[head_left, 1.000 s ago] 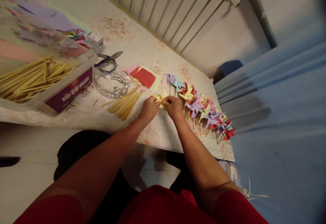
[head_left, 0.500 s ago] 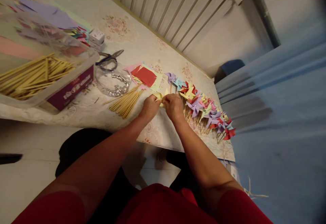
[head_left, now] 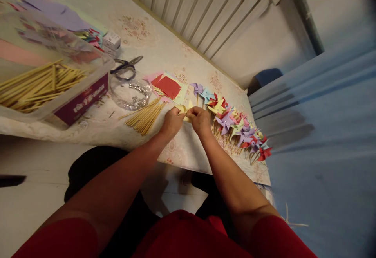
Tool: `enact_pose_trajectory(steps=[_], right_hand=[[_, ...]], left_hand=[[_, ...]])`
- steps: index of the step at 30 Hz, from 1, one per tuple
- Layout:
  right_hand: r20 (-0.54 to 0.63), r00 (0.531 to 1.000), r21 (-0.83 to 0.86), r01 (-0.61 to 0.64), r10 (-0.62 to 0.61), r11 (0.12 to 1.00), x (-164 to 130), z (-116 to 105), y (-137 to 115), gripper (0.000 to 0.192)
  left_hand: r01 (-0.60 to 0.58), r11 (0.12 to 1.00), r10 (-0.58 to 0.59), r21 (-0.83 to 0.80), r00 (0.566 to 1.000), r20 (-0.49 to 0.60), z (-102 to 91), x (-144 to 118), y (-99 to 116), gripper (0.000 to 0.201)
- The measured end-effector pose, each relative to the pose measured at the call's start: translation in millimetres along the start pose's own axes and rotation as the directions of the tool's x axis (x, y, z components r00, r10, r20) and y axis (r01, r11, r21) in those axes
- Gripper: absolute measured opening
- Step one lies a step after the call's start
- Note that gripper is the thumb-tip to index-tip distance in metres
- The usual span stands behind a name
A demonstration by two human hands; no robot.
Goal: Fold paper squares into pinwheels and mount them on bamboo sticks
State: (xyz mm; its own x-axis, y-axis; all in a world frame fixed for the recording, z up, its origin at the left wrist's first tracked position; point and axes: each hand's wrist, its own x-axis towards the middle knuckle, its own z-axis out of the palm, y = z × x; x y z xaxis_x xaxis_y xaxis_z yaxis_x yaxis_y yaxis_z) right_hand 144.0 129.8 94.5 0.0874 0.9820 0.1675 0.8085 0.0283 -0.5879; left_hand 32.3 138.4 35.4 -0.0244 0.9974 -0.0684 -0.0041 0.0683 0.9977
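Note:
Between my two hands is a piece of pale yellow paper (head_left: 182, 109) with curled flaps, partly hidden by the fingers. My left hand (head_left: 172, 124) pinches its left side, while the closed fingers of my right hand (head_left: 200, 120) grip the right side. Just left of my left hand lies a fanned bundle of thin wooden sticks (head_left: 145, 118). Behind the hands rests a stack of cut paper squares (head_left: 167, 87), red on top. Finished paper pinwheels (head_left: 226, 121) on sticks lie in rows to the right of my right hand, in purple, yellow, red and blue.
A clear plastic box (head_left: 55, 111) full of wooden sticks stands at the left. Beside it are a round clear dish (head_left: 113, 97) of small shiny metal pieces, scissors (head_left: 127, 67) and small white boxes (head_left: 111, 42). A blue curtain (head_left: 317, 140) hangs at the right.
Both hands stay at almost the same spot. The yellow paper's left flap is curled over a little more, and the fingers have shifted slightly on it.

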Motion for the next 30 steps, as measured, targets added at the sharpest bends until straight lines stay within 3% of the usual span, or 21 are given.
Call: enact_pose_trajectory(steps=[2,4,6,9,11,13,15,17,19,22,24,26,28,30], right_hand=[[0.032,0.982,0.147,-0.186,0.184,0.971,0.5,6.6,3.1,0.010],[0.066,0.962,0.205,-0.272,0.264,0.940,1.1,9.6,4.5,0.010],[0.060,0.980,0.123,-0.198,0.192,0.972,1.3,6.5,2.8,0.008],[0.016,0.997,-0.100,0.071,-0.070,0.992,0.1,-2.5,-2.9,0.007],[-0.003,0.992,-0.130,0.125,-0.126,0.984,-0.6,-4.0,-4.8,0.008],[0.006,1.000,-0.002,-0.010,0.010,1.000,-0.1,-0.3,-3.6,0.008],[0.073,0.976,0.159,-0.212,0.203,0.964,1.5,4.9,-0.7,0.010],[0.118,0.955,0.220,-0.292,0.272,0.931,3.3,6.6,1.4,0.010],[0.099,0.978,0.143,-0.199,0.186,0.970,4.4,3.1,1.0,0.009],[0.044,0.996,-0.084,0.081,-0.078,0.993,4.1,-4.6,-2.8,0.008],[0.023,0.992,-0.137,0.126,-0.124,0.983,3.4,-4.5,-4.4,0.008],[0.021,1.000,-0.042,-0.018,0.019,0.999,3.4,0.9,-3.6,0.007],[0.064,0.974,0.101,-0.222,0.216,0.970,4.0,7.1,-1.6,0.008],[0.102,0.952,0.159,-0.301,0.288,0.940,4.9,8.7,-0.5,0.008]], left_hand=[[0.000,1.000,0.000,-0.014,1.000,0.001,-0.6,-0.9,0.7,0.009],[-0.003,1.000,0.003,-0.021,1.000,0.002,-1.0,-1.6,0.9,0.008],[-0.010,1.000,0.010,-0.021,1.000,-0.001,-0.9,-1.6,0.6,0.008],[-0.017,1.000,0.017,-0.025,1.000,-0.001,-0.2,-0.6,0.0,0.007],[-0.015,0.999,0.016,-0.033,1.000,0.002,0.1,0.1,0.1,0.007],[-0.009,0.999,0.009,-0.032,1.000,0.000,0.0,0.3,0.6,0.007],[0.006,1.000,-0.006,-0.024,1.000,-0.005,-0.2,0.2,1.1,0.005],[0.021,1.000,-0.022,-0.021,1.000,-0.006,-0.2,-0.2,1.5,0.004],[0.029,0.999,-0.030,-0.029,1.000,-0.005,0.0,-0.4,2.0,0.004],[0.015,0.999,-0.016,-0.036,1.000,-0.006,0.1,-0.5,2.6,0.005],[0.006,0.999,-0.007,-0.032,1.000,-0.010,-0.3,-0.5,2.8,0.008],[0.009,1.000,-0.010,-0.027,1.000,-0.017,-0.7,-0.4,2.4,0.009],[0.016,1.000,-0.016,-0.019,1.000,-0.014,-1.0,-0.2,1.7,0.008],[0.021,1.000,-0.021,-0.019,1.000,-0.009,-0.7,0.3,0.7,0.006]])
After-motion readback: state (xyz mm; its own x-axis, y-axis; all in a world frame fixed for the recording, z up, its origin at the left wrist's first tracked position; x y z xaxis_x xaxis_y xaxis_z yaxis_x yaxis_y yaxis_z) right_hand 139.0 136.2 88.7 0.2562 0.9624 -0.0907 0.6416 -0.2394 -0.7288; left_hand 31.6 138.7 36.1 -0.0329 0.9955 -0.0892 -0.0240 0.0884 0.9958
